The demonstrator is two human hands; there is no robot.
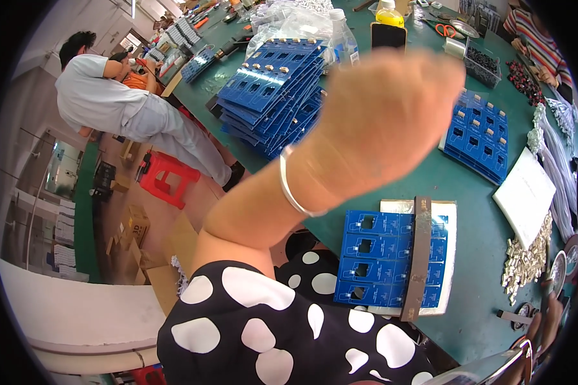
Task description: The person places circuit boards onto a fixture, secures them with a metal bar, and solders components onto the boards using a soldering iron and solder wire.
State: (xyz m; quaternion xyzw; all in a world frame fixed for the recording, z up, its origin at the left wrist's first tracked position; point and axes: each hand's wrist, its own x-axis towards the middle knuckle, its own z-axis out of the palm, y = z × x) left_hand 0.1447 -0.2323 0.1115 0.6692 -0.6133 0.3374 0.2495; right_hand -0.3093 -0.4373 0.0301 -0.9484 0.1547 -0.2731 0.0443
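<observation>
My left hand [392, 115] is raised close in front of me, blurred, with a white bangle [288, 183] at the wrist. Its fingers bend out of sight, so their grip cannot be made out. Below it, a blue circuit board panel [372, 256] with square cutouts lies on a white board [451, 256] at the table's near edge. A brown metal bar [418, 256] crosses the panel. At the lower right rim, dark finger shapes [548, 324] show beside a small reel; they may belong to my right hand, and their grip is unclear.
Stacked blue panels [270, 96] stand at the left, with more panels [478, 138] at the right. A white block [525, 196], loose metal parts [526, 260] and pale cables [559, 167] line the right side. Bottles and orange scissors [445, 30] are farther back. People are nearby; a red stool [167, 179] stands left.
</observation>
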